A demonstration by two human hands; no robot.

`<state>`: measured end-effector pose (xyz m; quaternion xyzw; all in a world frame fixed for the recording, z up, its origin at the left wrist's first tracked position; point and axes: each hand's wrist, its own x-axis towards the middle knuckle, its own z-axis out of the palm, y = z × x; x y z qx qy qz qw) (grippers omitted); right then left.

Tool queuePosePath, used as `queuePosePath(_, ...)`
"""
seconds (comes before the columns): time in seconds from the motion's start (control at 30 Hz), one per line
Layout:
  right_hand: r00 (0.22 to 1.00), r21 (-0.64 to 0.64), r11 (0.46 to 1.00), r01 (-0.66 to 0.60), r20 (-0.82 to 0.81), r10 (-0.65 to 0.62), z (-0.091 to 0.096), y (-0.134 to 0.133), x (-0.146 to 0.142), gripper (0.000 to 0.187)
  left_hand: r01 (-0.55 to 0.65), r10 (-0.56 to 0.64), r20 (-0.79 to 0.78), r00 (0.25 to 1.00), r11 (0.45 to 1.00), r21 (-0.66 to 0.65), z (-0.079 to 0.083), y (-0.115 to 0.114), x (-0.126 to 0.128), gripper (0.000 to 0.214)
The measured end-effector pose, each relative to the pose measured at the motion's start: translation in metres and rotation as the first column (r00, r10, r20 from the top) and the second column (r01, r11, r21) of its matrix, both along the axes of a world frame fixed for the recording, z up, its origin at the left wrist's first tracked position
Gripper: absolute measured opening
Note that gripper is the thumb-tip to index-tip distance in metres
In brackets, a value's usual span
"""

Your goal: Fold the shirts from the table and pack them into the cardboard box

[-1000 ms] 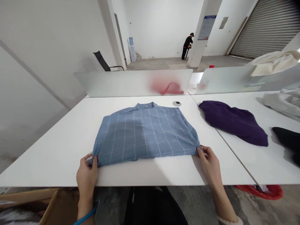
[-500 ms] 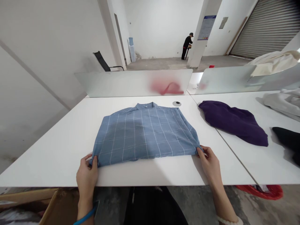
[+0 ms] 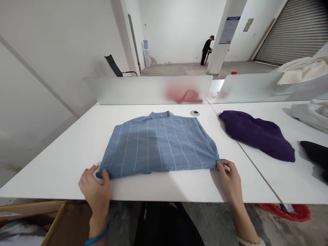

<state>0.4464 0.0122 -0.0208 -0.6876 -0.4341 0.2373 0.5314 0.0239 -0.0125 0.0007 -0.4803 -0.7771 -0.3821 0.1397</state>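
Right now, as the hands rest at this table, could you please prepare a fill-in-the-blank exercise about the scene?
1. The right hand pinches one corner of the collared checked shirt, whose main color is ____.
2. A blue wristband circles the ____ wrist.
3. Between the shirt and the black garment lies a ____ garment.

Missing words: blue; left; purple.

Low in the frame are two hands, one left hand (image 3: pixel 96 188) and one right hand (image 3: pixel 230 179), with one blue checked shirt (image 3: pixel 159 143) at centre. The right side has four more cloths: one purple cloth (image 3: pixel 257 135), one black cloth (image 3: pixel 314 152), one white cloth (image 3: pixel 311 114) and one cream cloth (image 3: pixel 302 70). Two frosted panels (image 3: pixel 133 90) span the middle.
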Motion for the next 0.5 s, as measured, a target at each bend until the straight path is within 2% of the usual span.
queuePosePath(0.07, 1.000, 0.037, 0.999, -0.003, 0.007, 0.003, -0.002, 0.001, 0.000, 0.034, 0.162, -0.151, -0.123, 0.981, 0.984, 0.081, -0.002, -0.006, 0.031, 0.030)
queuePosePath(0.13, 1.000, 0.040, 0.999, -0.021, 0.012, 0.020, -0.003, 0.001, -0.001, 0.032, 0.371, -0.349, -0.223, 0.910, 0.927, 0.063, -0.004, -0.011, 0.072, 0.023)
queuePosePath(0.2, 0.999, 0.039, 0.998, -0.045, 0.009, 0.045, -0.004, 0.001, -0.001, 0.030, 0.560, -0.543, -0.293, 0.787, 0.828, -0.029, -0.003, -0.015, 0.117, 0.026)
queuePosePath(0.27, 0.998, 0.051, 0.997, -0.063, -0.009, 0.064, -0.004, -0.002, -0.001, 0.029, 0.680, -0.686, -0.287, 0.668, 0.720, -0.140, -0.001, -0.017, 0.159, 0.034)
queuePosePath(0.37, 0.994, 0.053, 0.996, -0.066, -0.078, 0.070, -0.004, -0.012, 0.000, 0.031, 0.773, -0.803, -0.302, 0.513, 0.585, -0.244, 0.002, -0.013, 0.208, 0.043)
queuePosePath(0.43, 0.982, 0.036, 0.997, -0.066, -0.177, 0.072, -0.002, -0.026, 0.001, 0.034, 0.778, -0.828, -0.330, 0.452, 0.548, -0.308, 0.002, -0.011, 0.229, 0.048)
queuePosePath(0.5, 0.962, 0.022, 0.998, -0.059, -0.267, 0.063, 0.002, -0.045, 0.002, 0.035, 0.758, -0.834, -0.360, 0.418, 0.539, -0.368, 0.002, -0.009, 0.244, 0.051)
